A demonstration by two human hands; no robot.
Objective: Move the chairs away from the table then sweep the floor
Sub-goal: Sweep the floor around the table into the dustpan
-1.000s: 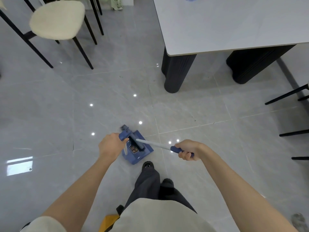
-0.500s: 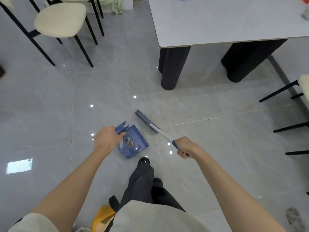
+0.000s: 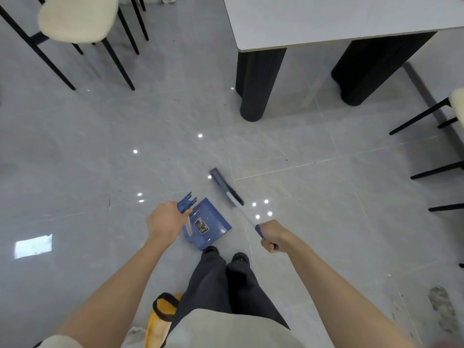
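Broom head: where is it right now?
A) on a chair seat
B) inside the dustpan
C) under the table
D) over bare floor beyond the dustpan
D: the broom head is over bare tiles past the dustpan, apart from it and well short of the table leg.

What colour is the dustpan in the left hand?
Blue, with a small dark label on its pan; the dustpan shows only in the head view.

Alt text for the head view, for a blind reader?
A person's left hand holds a blue dustpan and the right hand a broom over a grey tiled floor. A white table and cream chairs stand beyond.
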